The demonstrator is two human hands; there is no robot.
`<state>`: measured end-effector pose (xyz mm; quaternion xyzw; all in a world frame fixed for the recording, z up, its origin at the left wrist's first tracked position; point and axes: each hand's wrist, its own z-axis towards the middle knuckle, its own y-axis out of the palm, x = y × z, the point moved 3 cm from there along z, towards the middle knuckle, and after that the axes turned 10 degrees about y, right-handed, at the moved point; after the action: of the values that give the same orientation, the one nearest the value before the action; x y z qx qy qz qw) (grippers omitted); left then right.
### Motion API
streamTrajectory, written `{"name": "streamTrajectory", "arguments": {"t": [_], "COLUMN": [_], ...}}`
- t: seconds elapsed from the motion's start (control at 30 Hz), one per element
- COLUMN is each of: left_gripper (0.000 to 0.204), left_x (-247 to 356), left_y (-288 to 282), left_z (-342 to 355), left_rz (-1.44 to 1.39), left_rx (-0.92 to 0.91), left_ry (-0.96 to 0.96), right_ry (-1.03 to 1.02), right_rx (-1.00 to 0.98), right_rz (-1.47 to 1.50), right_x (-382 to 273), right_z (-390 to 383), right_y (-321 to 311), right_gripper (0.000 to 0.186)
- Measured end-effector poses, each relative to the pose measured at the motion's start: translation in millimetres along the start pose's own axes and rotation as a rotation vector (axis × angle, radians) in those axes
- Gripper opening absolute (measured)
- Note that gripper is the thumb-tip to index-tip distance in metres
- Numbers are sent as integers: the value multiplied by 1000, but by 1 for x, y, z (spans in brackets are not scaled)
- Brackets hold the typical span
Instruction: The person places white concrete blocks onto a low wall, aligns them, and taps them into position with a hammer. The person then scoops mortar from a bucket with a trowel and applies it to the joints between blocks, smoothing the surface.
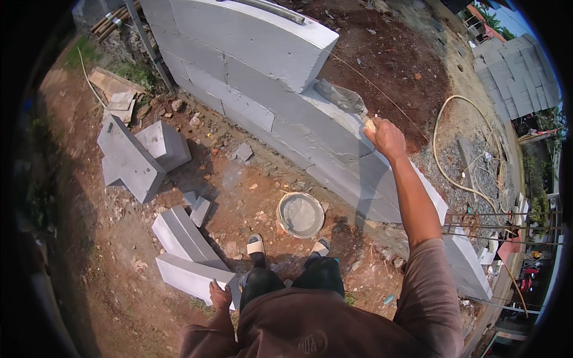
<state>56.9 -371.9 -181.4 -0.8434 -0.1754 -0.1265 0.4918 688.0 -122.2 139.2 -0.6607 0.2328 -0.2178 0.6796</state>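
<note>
My right hand (pixel 387 138) is closed around the pale handle of a trowel (pixel 369 126), over the top of the block wall (pixel 250 77). Next to it, a rough grey heap of mortar (pixel 341 96) lies on the wall's upper course, beside the end of a raised block (pixel 304 53); the trowel's blade is hard to tell from this mortar. Low at my left side, my left hand (pixel 220 296) has its fingers apart and holds nothing. It is over or against the end of a light grey block (pixel 191 275); whether it touches cannot be made out.
A round bucket of grey mortar (pixel 301 216) stands before my feet. More blocks (pixel 134 156) lie on the rubble-strewn ground to the left. A thin string (pixel 382 89) runs beyond the wall, near a coiled hose (pixel 439 146). Stacked blocks (pixel 519 77) stand far right; thin rods (pixel 507 213) cross nearer.
</note>
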Motion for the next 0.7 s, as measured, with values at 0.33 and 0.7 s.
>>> {"name": "streamTrajectory", "arguments": {"t": [0.33,0.7], "left_gripper": [60,53], "left_x": [-14,22], "left_y": [14,-11], "left_z": [-7,44], "left_rz": [-134,-109], "left_rx": [6,-13], "left_ry": [54,122], "right_ry": [103,287], "right_rx": [70,41], "right_rz": [6,121], "right_x": [66,65], "right_z": [-67,-93], "right_y": [18,32], "right_gripper": [38,41]}}
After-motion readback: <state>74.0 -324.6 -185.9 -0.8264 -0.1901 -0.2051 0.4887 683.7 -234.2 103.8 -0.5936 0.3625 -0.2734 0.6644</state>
